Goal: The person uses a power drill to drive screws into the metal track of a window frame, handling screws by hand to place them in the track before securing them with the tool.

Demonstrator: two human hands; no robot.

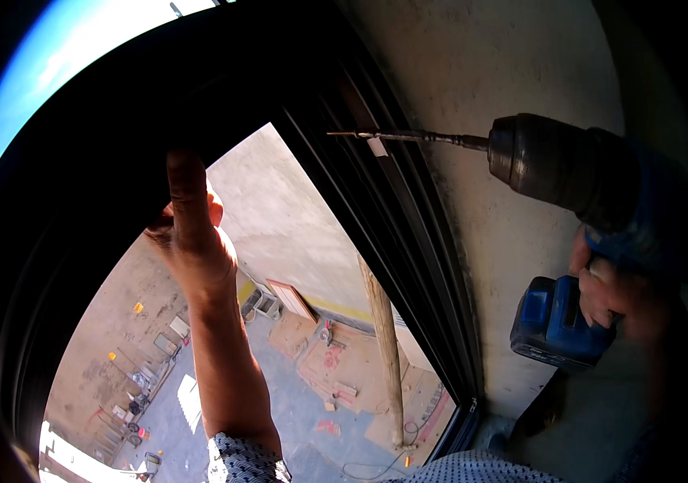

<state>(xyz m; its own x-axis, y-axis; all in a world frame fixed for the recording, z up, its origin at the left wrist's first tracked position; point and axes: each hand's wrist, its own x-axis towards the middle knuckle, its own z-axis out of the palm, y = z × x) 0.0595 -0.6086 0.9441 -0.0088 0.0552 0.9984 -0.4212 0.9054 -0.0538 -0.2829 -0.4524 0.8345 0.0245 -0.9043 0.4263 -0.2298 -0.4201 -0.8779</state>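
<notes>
My right hand is closed round the handle of a blue and black cordless drill, with its blue battery at the bottom. A long thin bit reaches left from the chuck. Its tip appears in front of the black window frame; whether it touches the frame, I cannot tell. On the left, my raised left hand grips the frame's dark rail, thumb upright on the near side and the other fingers mostly hidden. A small pale piece sits in the frame's channel, just under the bit.
A bare plastered wall runs along the right side. Through the opening, far below, lies a yard with a wooden pole, an orange-edged board, buckets and scattered tools and scraps. Bright sky shows at upper left.
</notes>
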